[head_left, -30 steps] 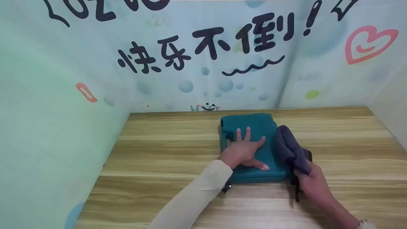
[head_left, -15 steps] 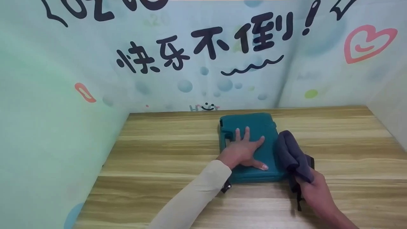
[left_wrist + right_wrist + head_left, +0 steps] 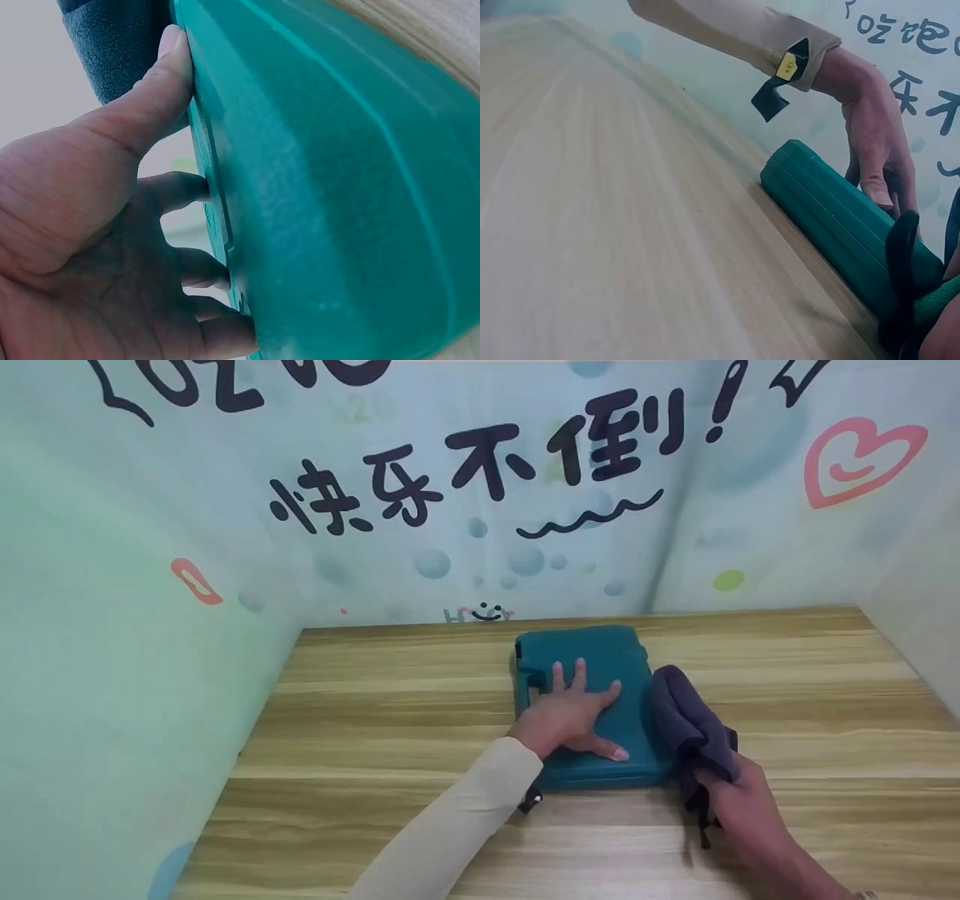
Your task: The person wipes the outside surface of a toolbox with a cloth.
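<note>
A teal plastic carrying case [image 3: 630, 727] lies flat on the table, a handle cutout on its left side. My left hand [image 3: 566, 720] rests on its lid with the fingers spread; in the left wrist view the thumb and fingertips of that hand [image 3: 82, 210] touch the case [image 3: 322, 165]. With my right hand [image 3: 746, 802] I grip a folded dark grey-purple cloth [image 3: 690, 720], which lies against the case's right side. The right wrist view shows the case's edge [image 3: 832, 210] and only a sliver of the right hand [image 3: 946, 330].
The wood-grain table [image 3: 390, 720] extends on both sides of the case. Behind it hangs a pale printed backdrop [image 3: 420, 585] with dark lettering. A dark strap with a yellow tag [image 3: 787, 67] is on the left wrist.
The right hand with the cloth has slid down along the case's right side, towards the person, then slightly back up. The left hand and case stay in place.
</note>
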